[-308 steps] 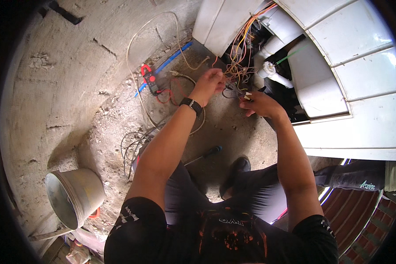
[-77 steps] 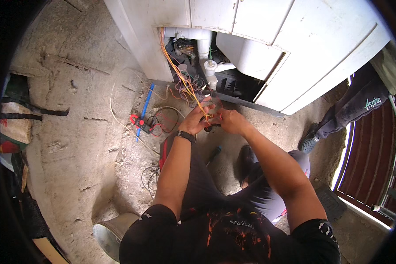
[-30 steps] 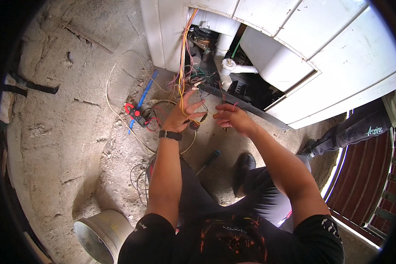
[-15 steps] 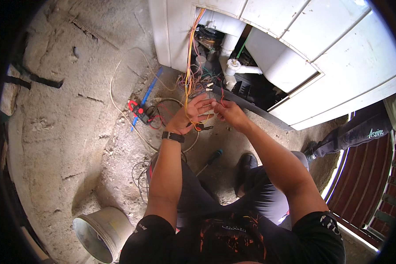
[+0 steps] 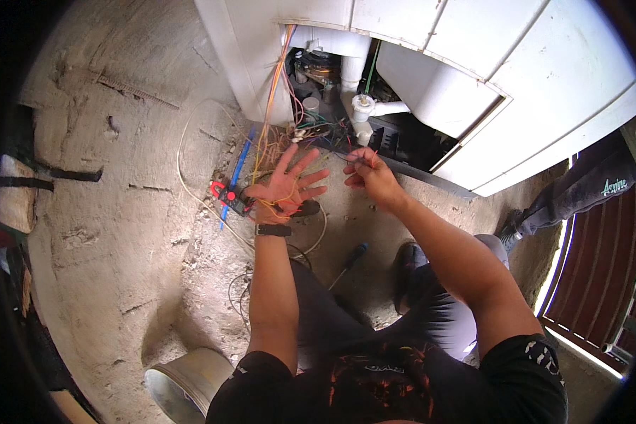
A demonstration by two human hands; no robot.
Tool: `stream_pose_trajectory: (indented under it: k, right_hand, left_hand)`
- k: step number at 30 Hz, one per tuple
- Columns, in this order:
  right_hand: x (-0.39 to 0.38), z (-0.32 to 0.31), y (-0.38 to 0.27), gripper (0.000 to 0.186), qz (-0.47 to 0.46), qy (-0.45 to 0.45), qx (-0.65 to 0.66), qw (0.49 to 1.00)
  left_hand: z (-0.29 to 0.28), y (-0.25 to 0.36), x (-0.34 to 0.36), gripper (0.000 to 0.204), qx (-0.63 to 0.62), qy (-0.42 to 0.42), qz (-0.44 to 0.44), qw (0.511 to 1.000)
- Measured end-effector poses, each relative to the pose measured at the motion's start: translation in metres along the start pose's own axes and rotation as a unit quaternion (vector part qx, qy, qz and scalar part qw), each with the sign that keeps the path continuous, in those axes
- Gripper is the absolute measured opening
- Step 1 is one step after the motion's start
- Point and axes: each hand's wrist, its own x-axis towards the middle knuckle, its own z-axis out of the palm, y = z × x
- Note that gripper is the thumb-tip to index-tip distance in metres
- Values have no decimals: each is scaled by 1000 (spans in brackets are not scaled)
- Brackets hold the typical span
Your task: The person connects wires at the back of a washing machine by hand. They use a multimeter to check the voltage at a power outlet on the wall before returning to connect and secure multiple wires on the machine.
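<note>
My left hand [image 5: 290, 185] is open, palm up and fingers spread, in front of the machine's opening. Yellow and orange wires [image 5: 284, 208] lie across the base of its palm, just above the dark wristband. My right hand [image 5: 372, 178] is closed in a pinch on a thin red wire, apart from the left. A white machine [image 5: 459, 56] shows its insides through a cut-out, with white plastic pipes [image 5: 362, 107] among dark parts. An orange and yellow wire bundle [image 5: 274, 85] hangs down the opening's left side, and a tangle of thin wires [image 5: 318, 131] spills at its lower edge.
A red and black clamp meter [image 5: 229, 198] lies on the rough floor beside a blue strip [image 5: 244, 159] and a looped pale cable [image 5: 182, 166]. A screwdriver [image 5: 350, 264] lies between my legs. A bucket [image 5: 191, 381] lies tipped at lower left. Another person's leg [image 5: 569, 198] is at right.
My hands have drawn apart: the left has moved left and spread its fingers, while the right stays pinched. The whole view has shifted slightly.
</note>
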Motion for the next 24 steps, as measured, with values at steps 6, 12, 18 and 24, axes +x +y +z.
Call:
stream_pose_trajectory:
  k: [6,12,18,24]
  right_hand:
    - [8,-26,-2,10,29,19,33,999]
    - [4,2,-12,27,19,27,-145,989]
    - [8,10,-8,32,-58,72,-360,928]
    - [17,-9,6,26,-102,64,-234,965]
  left_hand:
    - [-15,-6,7,158,-62,8,46,997]
    - [-26,-15,11,156,-137,-92,23,986]
    - [-29,-20,8,156,-157,-93,11,983]
    - [-35,-7,6,155,-176,-59,66,980]
